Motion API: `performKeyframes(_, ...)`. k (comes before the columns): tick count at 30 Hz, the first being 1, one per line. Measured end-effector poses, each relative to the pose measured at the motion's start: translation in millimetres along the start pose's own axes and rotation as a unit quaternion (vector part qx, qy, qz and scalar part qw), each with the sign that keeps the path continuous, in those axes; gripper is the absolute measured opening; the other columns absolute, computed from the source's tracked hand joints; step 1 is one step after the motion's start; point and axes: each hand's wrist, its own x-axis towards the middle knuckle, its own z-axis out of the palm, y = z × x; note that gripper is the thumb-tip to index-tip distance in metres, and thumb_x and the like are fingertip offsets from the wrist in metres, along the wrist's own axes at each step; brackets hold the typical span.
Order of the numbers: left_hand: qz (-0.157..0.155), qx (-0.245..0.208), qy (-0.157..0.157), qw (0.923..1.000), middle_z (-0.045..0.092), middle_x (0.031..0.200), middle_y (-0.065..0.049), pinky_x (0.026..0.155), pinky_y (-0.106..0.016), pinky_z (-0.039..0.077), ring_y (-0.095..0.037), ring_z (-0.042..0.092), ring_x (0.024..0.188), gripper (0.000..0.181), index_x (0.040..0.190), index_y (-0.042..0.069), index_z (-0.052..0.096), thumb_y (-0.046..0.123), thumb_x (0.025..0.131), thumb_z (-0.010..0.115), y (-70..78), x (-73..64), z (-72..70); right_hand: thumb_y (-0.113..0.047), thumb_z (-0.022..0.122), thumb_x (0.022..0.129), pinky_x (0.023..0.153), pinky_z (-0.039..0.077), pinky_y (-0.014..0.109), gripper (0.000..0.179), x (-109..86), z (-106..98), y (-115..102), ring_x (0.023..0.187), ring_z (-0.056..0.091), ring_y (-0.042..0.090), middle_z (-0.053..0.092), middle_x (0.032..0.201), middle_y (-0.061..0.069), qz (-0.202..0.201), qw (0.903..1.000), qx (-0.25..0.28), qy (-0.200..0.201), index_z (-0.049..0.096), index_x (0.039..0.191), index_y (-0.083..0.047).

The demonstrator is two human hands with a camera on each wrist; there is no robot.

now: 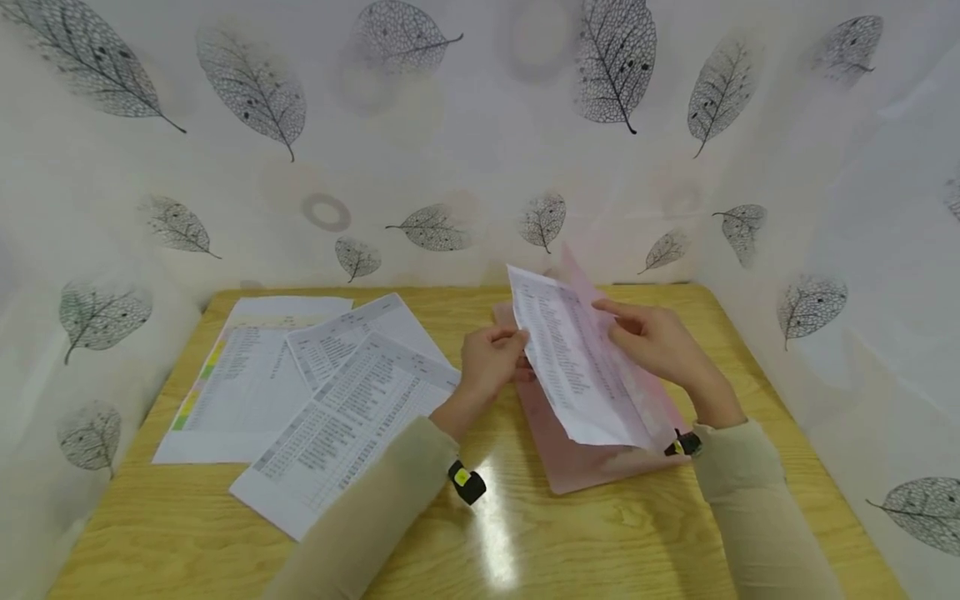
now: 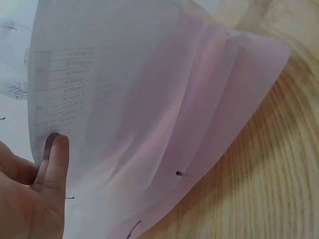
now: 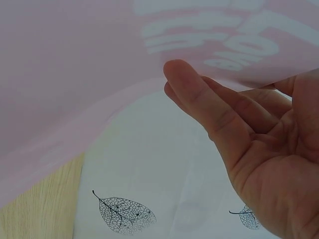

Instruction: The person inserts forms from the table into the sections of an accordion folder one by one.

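In the head view my left hand point(image 1: 491, 362) pinches the left edge of a printed paper sheet point(image 1: 566, 350). The sheet stands tilted over a pink folder point(image 1: 573, 471) lying on the table. My right hand point(image 1: 660, 346) holds the raised pink cover of the folder at its edge, just right of the sheet. White lettering point(image 3: 239, 50) shows on that pink cover in the right wrist view, with my fingers point(image 3: 199, 94) against its edge. Faint printing shows on the sheet point(image 2: 109, 84) in the left wrist view, with pink folds beside it.
Several printed sheets point(image 1: 352, 425) overlap on the left of the wooden table point(image 1: 480, 542); one further left point(image 1: 247, 383) has yellow and green strips along its edge. A white curtain point(image 1: 465, 158) with leaf prints surrounds the table at the back and sides.
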Motion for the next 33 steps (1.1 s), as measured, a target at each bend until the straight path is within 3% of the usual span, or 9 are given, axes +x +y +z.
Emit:
performKeyframes(4, 0.019, 0.005, -0.002, 0.9998, 0.077, 0.095, -0.031, 0.057, -0.035, 0.065, -0.012, 0.071, 0.054, 0.024, 0.117, -0.012, 0.071, 0.006, 0.102, 0.066, -5.2, -2.2, 5.9, -0.012, 0.059, 0.102, 0.048, 0.031, 0.023, 0.04, 1.1, 0.8, -0.5, 0.051, 0.03, 0.005, 0.029, 0.061, -0.009, -0.003, 1.0, 0.0, 0.005, 0.068, 0.141, -0.012)
performKeyframes(12, 0.018, 0.031, -0.011, 0.9993, 0.077, 0.095, -0.03, 0.057, -0.035, 0.065, -0.012, 0.071, 0.054, 0.022, 0.115, -0.011, 0.072, 0.005, 0.101, 0.065, -15.3, -5.9, 17.5, -0.012, 0.061, 0.102, 0.047, 0.031, 0.023, 0.04, 2.3, 3.0, -1.9, 0.051, 0.03, 0.005, 0.029, 0.06, -0.009, -0.007, 1.0, 0.005, 0.004, 0.068, 0.141, -0.011)
performKeyframes(18, 0.0, 0.081, -0.004, 0.9967, 0.079, 0.093, -0.026, 0.057, -0.034, 0.065, -0.024, 0.078, 0.062, 0.023, 0.112, -0.009, 0.075, 0.009, 0.1, 0.068, -15.0, -3.1, 17.8, -0.009, 0.061, 0.101, 0.048, 0.033, 0.023, 0.04, 1.6, 3.7, -2.3, 0.051, 0.031, 0.005, 0.029, 0.061, -0.009, -0.011, 0.9999, 0.008, 0.004, 0.068, 0.141, -0.009)
performKeyframes(23, -0.035, 0.083, -0.037, 0.9952, 0.076, 0.09, -0.031, 0.061, -0.037, 0.066, -0.034, 0.08, 0.071, 0.025, 0.112, -0.012, 0.075, 0.008, 0.098, 0.068, -13.5, -2.0, 19.3, -0.008, 0.06, 0.101, 0.047, 0.032, 0.022, 0.041, 2.4, 4.4, -2.8, 0.051, 0.03, 0.006, 0.028, 0.061, -0.009, -0.009, 0.9999, 0.009, -0.001, 0.067, 0.142, -0.008)
performKeyframes(27, -0.054, 0.087, -0.049, 0.9936, 0.076, 0.087, -0.031, 0.062, -0.038, 0.067, -0.03, 0.079, 0.067, 0.025, 0.11, -0.013, 0.075, 0.007, 0.096, 0.07, -15.8, 0.0, 22.4, -0.009, 0.06, 0.101, 0.048, 0.031, 0.022, 0.041, 4.1, 6.2, -4.2, 0.051, 0.03, 0.006, 0.028, 0.061, -0.009, -0.009, 0.9998, 0.015, -0.002, 0.067, 0.142, -0.008)
performKeyframes(33, -0.052, 0.093, -0.03, 0.9939, 0.077, 0.087, -0.03, 0.061, -0.036, 0.066, -0.027, 0.079, 0.066, 0.022, 0.106, -0.012, 0.075, 0.006, 0.095, 0.075, -19.3, 2.3, 25.1, -0.007, 0.061, 0.101, 0.047, 0.031, 0.022, 0.041, 6.2, 8.7, -4.9, 0.05, 0.031, 0.005, 0.028, 0.06, -0.009, -0.019, 0.9997, 0.012, 0.006, 0.067, 0.142, -0.008)
